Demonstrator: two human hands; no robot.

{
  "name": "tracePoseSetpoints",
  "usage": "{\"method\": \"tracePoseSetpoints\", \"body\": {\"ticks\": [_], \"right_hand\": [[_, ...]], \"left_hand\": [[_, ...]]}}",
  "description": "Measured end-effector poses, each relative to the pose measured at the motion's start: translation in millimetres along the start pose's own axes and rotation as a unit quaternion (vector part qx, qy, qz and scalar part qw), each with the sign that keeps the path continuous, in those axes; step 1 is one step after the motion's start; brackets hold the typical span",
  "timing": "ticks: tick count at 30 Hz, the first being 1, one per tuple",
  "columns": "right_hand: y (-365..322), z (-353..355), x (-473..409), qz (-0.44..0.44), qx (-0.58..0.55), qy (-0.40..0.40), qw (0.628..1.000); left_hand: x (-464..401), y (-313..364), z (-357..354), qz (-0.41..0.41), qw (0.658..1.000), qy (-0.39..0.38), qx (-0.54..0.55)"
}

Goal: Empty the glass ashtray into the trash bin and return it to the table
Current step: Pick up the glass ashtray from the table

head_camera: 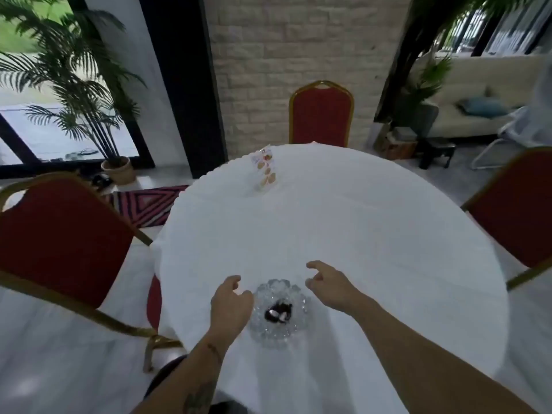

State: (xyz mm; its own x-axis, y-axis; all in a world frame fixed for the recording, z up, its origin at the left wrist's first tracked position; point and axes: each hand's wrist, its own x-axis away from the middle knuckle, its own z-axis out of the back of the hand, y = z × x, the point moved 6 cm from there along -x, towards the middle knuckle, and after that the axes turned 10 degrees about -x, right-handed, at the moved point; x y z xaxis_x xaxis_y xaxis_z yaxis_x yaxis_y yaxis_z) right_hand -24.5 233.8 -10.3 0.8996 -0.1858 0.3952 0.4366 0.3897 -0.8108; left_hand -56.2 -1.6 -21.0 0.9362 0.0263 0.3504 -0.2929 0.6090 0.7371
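Observation:
A cut-glass ashtray (276, 313) sits near the front edge of a round table (343, 234) draped in a white cloth. Dark ash and a few butts lie in its middle. My left hand (231, 301) hovers just left of the ashtray, fingers curled and apart, close to its rim but holding nothing. My right hand (328, 283) is to the ashtray's right and slightly beyond it, fingers spread, also empty. No trash bin is in view.
A standing menu card (265, 170) is at the table's far side. Red chairs with gold frames stand at the left (59, 240), far side (321, 115) and right (513, 216). A potted palm (116, 170) and a patterned rug (146, 204) are at the left.

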Motion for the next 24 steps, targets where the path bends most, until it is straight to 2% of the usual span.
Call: {"method": "tracePoseSetpoints", "body": {"ticks": [5, 11, 16, 24], "right_hand": [[19, -34, -11, -0.015, 0.037, -0.047, 0.998], [20, -54, -17, 0.024, 0.088, -0.066, 0.994], [22, -58, -22, 0.019, 0.118, -0.065, 0.991], [8, -65, -12, 0.054, 0.005, -0.048, 0.997]], "left_hand": [[-1, -9, -27, -0.001, 0.999, -0.046, -0.026], [8, 5, -39, -0.076, 0.992, -0.044, -0.095], [6, 8, -38, -0.049, 0.993, -0.047, -0.092], [17, 14, -12, -0.083, 0.993, -0.007, -0.084]]}}
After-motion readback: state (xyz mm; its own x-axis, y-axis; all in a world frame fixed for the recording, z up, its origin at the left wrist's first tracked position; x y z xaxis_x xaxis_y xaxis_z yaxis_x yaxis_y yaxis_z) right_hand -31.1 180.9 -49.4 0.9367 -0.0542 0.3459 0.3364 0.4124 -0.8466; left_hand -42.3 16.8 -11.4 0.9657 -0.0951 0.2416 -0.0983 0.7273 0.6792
